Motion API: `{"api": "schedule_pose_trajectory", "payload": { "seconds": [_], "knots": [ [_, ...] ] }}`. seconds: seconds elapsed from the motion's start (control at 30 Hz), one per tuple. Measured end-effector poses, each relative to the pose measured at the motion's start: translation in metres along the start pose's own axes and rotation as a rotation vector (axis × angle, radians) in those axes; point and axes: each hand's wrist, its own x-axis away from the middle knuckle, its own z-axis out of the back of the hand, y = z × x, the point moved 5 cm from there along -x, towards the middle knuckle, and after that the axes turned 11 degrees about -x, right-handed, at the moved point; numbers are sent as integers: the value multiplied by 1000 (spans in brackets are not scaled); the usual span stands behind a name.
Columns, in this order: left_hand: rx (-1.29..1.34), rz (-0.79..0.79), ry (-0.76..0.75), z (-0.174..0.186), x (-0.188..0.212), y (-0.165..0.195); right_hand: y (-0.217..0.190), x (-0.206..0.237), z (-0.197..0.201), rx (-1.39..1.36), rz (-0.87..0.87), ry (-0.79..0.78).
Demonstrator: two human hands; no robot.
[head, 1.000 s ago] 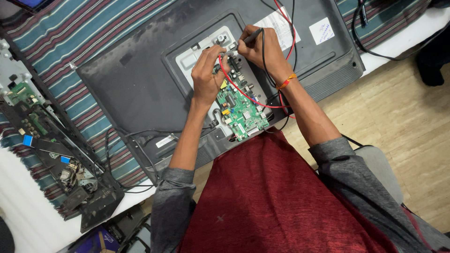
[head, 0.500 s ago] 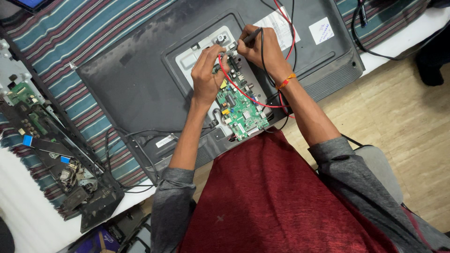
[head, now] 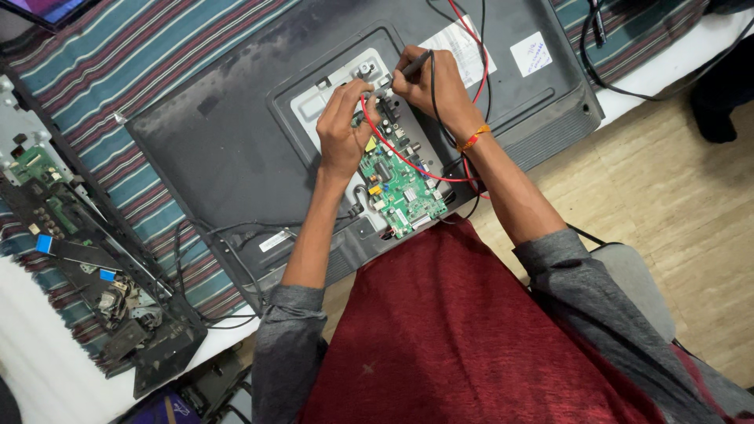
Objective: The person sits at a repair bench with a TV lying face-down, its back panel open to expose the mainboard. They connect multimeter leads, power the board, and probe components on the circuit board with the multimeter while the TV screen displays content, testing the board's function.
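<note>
- Left hand (head: 343, 133) pinches the red-wired probe (head: 364, 104) against the green circuit board (head: 398, 188).
- Right hand (head: 432, 82) grips the black probe (head: 414, 64) at the board's top edge.
- Board sits in the open back of a television (head: 236, 133) lying face down on a striped cloth (head: 102, 63).

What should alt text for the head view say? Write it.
Two hands press test probes onto a green circuit board in the open back of a flat television: left hand with the red-leaded probe, right hand with the black one. Striped cloth lies underneath.
</note>
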Motion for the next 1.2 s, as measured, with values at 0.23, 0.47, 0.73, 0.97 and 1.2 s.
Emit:
{"api": "schedule_pose_trajectory", "payload": {
  "seconds": [0.23,0.47,0.73,0.97,1.2],
  "knots": [
    [2,-6,0,2,-1,3,1,-1,0,13,-1,4],
    [-5,-8,-2,3,-3,4,2,-2,-1,25,5,4],
    [9,-4,0,2,-2,5,0,-1,1,-1,-26,-4],
    [-10,-13,1,1,-3,4,-7,-1,3,24,17,-8],
    [19,11,5,1,-3,1,-8,-3,3,10,2,-18]
  ]
}}
